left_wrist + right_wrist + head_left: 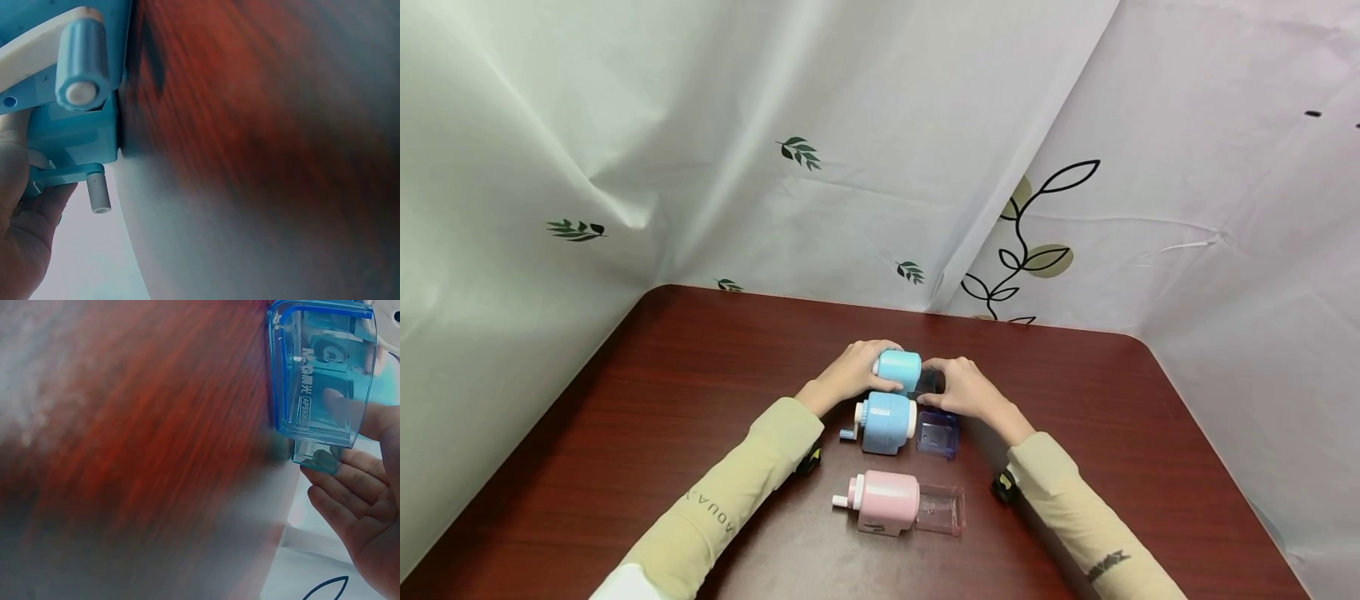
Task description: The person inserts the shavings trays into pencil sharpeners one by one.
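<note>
A turquoise crank pencil sharpener [901,369] lies at the far end of a row of sharpeners. My left hand [853,371] grips its crank-side body, and the crank shows in the left wrist view. On the other side, my right hand [966,390] holds the clear shavings drawer [315,456] between thumb and fingers, the drawer partly out. Nearer stands a blue pencil sharpener [886,422], its crank handle [82,65] large in the left wrist view. Its dark blue clear drawer [937,434] sticks out to the right, screening my right thumb in the right wrist view.
Nearest in the row is a pink pencil sharpener [889,502], with its clear pink drawer [942,510] pulled out to the right. All stand on a dark red wooden table [715,375]. White patterned sheeting [722,167] hangs behind and along both sides.
</note>
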